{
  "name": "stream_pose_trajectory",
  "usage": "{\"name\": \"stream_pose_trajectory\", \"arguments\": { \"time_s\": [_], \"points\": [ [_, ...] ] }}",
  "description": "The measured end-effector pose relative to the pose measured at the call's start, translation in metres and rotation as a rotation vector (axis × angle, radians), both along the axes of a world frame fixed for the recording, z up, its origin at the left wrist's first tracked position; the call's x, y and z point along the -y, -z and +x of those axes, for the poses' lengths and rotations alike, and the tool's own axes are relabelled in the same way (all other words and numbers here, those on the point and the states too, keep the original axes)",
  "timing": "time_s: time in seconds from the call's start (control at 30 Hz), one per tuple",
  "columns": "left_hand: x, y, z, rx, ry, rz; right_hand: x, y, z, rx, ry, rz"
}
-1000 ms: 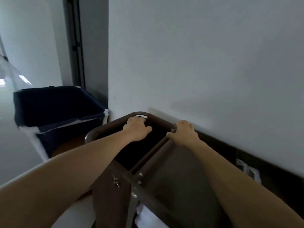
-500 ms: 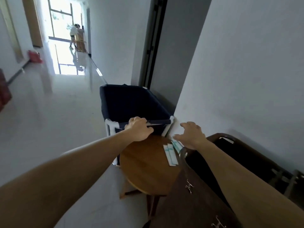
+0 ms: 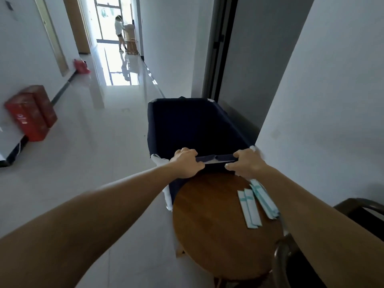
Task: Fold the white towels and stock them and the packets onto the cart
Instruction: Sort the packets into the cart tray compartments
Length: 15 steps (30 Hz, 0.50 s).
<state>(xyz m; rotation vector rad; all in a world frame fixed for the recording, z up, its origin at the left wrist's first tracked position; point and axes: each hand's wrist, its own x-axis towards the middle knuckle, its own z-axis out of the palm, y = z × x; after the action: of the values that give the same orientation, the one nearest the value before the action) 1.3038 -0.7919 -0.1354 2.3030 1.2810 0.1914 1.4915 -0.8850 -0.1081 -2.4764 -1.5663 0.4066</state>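
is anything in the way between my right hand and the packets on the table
Nothing visible does. The right hand grips the near rim of the navy bin, and the packets lie on the round table just nearer, with only bare wood between. The right forearm overlaps their right edge in this view.

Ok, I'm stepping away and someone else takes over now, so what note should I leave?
Left hand and right hand: both grip the near rim of the blue bin.
Packets: lying on the round table, beside the right forearm.
Cart: only a corner shows, lower right.
Done: nothing visible.
Left: no towels in view, so find and fold them; move packets onto the cart.
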Motion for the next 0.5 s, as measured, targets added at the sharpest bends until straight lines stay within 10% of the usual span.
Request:
{"name": "stream_pose_trajectory", "arguments": {
  "time_s": [0.5],
  "points": [
    [-0.144, 0.059, 0.166, -0.030, 0.367, -0.212, -0.106, 0.057, 0.128, -0.118, 0.351, -0.250]
  ]
}}
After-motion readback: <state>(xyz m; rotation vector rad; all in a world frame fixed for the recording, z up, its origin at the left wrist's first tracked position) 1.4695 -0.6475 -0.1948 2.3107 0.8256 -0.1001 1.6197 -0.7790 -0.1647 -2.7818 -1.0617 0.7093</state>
